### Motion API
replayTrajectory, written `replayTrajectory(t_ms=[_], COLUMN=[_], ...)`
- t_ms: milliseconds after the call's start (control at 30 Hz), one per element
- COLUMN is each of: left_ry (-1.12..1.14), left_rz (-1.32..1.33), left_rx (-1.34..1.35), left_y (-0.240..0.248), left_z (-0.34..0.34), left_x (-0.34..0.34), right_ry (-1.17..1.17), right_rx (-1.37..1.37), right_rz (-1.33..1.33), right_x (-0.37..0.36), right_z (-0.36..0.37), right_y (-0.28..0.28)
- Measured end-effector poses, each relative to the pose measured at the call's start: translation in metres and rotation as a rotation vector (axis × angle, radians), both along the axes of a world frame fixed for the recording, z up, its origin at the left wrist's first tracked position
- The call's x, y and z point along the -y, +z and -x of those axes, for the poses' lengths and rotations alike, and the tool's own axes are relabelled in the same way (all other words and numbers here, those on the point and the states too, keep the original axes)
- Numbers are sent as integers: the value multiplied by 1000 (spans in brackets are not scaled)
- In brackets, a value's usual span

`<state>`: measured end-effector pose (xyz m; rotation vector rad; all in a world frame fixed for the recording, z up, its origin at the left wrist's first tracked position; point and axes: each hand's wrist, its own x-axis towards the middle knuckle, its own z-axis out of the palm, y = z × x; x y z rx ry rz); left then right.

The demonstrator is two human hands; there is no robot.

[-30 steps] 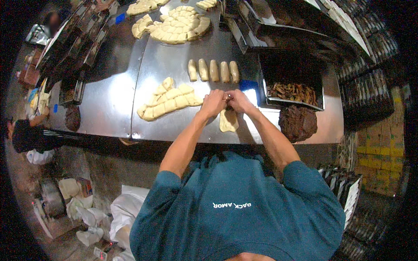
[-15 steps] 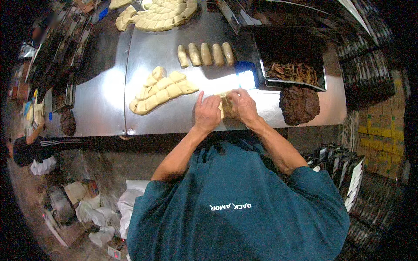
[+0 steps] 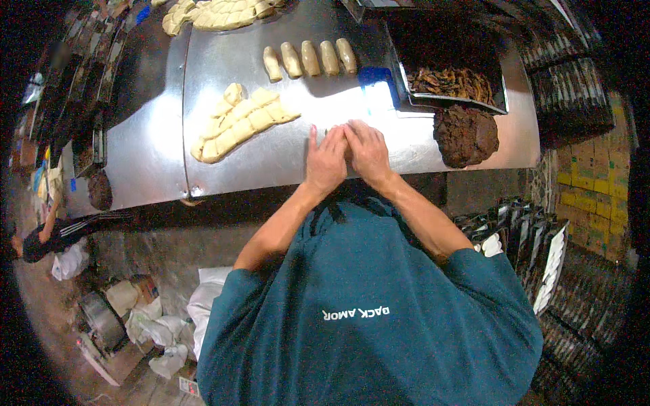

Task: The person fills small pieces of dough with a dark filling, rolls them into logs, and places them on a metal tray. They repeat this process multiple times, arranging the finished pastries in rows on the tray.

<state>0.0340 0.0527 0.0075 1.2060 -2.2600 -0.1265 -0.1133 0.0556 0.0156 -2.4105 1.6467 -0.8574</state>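
Observation:
My left hand (image 3: pixel 326 160) and my right hand (image 3: pixel 367 149) meet at the near side of the steel table (image 3: pixel 244 166). Their fingers curl down side by side over a small piece of pale dough, which they now almost wholly cover. The left thumb sticks out to the side. Just left of my hands lies a slab of pale dough (image 3: pixel 247 127) scored into several lumps. Beyond it, several shaped dough rolls (image 3: pixel 310 59) stand in a row, smooth and tan.
To the right sits a dark brown mass (image 3: pixel 466 137) against a metal tray (image 3: pixel 504 101) of brown shreds (image 3: pixel 452 86). A blue object (image 3: pixel 378 82) lies left of the tray. More cut dough (image 3: pixel 227 15) is at the far edge. Another person's arm (image 3: pixel 49 223) shows at far left.
My hands have drawn together and closed over the dough piece that showed between them before. The whole view has shifted a little, so the table sits higher.

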Motion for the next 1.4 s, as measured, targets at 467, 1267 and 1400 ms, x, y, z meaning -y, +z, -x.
replayTrajectory(t_ms=[467,1267,1400], left_ry=[-49,131,70], left_rz=[31,-1359,-1308], left_rx=[16,-1214,-1486], left_y=[-7,15,-4], left_z=[-5,-49,-50], left_x=[-35,-65,-28], right_ry=[-5,124,3], right_rx=[-122,-67,-162], right_rz=[63,99,169], right_x=[-44,-6,51], right_z=[-2,-30,-39], right_y=[-18,-33,-12])
